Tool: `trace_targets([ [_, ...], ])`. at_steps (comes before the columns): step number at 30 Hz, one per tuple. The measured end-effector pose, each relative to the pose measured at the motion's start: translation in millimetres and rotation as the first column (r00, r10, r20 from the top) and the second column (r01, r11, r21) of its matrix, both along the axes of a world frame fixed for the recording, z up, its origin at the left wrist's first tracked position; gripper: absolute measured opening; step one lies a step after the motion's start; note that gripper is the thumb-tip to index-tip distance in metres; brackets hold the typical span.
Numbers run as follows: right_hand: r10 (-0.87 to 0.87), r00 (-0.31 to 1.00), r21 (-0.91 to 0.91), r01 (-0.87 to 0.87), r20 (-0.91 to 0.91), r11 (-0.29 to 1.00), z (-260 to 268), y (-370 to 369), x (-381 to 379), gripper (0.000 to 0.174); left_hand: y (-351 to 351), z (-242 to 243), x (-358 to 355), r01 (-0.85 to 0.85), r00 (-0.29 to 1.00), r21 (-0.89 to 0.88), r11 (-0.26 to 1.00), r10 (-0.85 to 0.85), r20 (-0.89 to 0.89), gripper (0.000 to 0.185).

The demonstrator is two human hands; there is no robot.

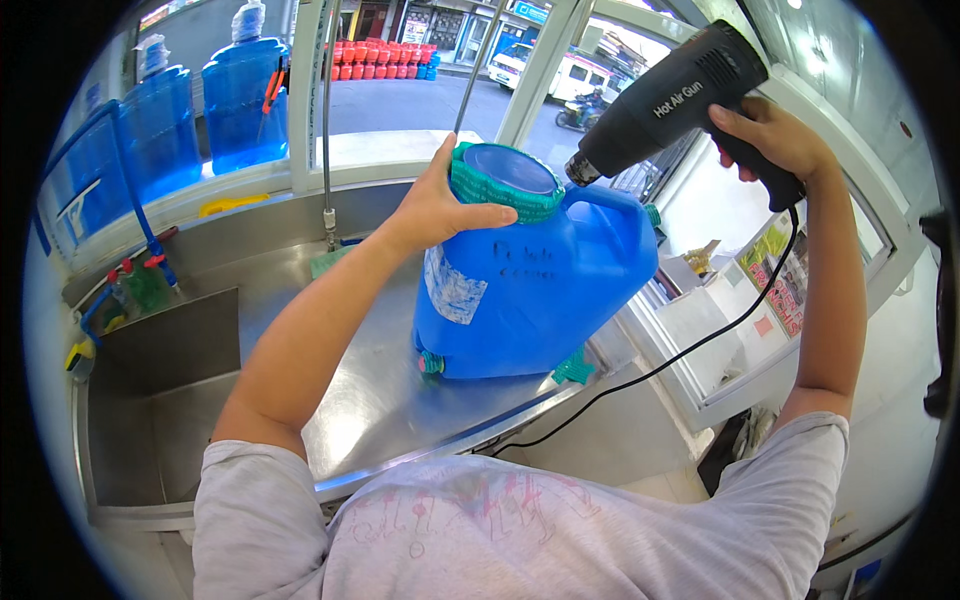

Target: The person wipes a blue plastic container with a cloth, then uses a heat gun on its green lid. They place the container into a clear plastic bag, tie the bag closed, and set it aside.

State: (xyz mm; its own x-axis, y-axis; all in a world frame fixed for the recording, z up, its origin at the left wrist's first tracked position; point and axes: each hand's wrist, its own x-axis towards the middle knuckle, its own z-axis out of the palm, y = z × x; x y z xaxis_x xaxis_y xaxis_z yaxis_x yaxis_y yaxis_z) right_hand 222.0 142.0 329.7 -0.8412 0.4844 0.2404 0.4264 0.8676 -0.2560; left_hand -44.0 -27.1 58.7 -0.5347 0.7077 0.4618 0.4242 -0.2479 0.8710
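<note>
A blue plastic water jug (525,307) with handwriting and a worn label patch stands on the stainless steel counter (352,412). Around its wide blue lid (514,169) runs a green printed plastic seal band (517,204). My left hand (431,202) grips the lid's left side, thumb in front against the band. In my right hand (776,142) is a black hot air gun (664,105) by its handle, its nozzle tilted down close to the band's right edge. A small green cap (431,363) sits low on the jug, and green plastic scraps (574,367) lie at its base.
At left is a steel sink (157,450) with blue hose (127,165) and bottles (139,285) by it. Large water bottles (244,105) stand behind. The gun's black cord (667,365) hangs across the counter's right end. A thin metal pipe (327,135) rises at the back.
</note>
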Motion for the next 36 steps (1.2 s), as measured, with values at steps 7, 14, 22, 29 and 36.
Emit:
trace_targets([
  [7, -0.014, 0.996, 0.146, 0.027, -0.086, 0.989, -12.0, -35.8, 27.3, 0.066, 1.1, -1.5, -2.6, 0.007, 0.999, 0.016, 1.0, -0.006, -0.039, 0.145],
  [14, 0.13, 0.992, 0.291, -0.123, -0.004, 0.949, 1.1, -86.7, 16.7, 0.064, 4.0, -6.7, -5.5, 0.007, 0.998, 0.026, 1.0, -0.006, -0.069, 0.151],
  [22, 0.13, 0.977, 0.475, -0.195, 0.166, 0.858, 18.9, -152.3, -49.8, 0.07, 11.8, -10.1, -5.7, -0.057, 0.997, -0.005, 0.998, 0.057, -0.043, 0.159],
  [29, 0.044, 0.95, 0.61, -0.234, 0.309, 0.757, 48.1, -143.7, -121.8, 0.063, 8.1, -2.6, -6.4, -0.06, 0.995, -0.119, 0.991, 0.05, -0.091, 0.16],
  [36, -0.022, 0.961, 0.295, -0.062, 0.274, 0.954, 42.3, -76.7, -163.0, 0.069, 2.2, -16.5, 24.7, -0.189, 0.981, -0.076, 0.979, 0.192, 0.032, 0.15],
])
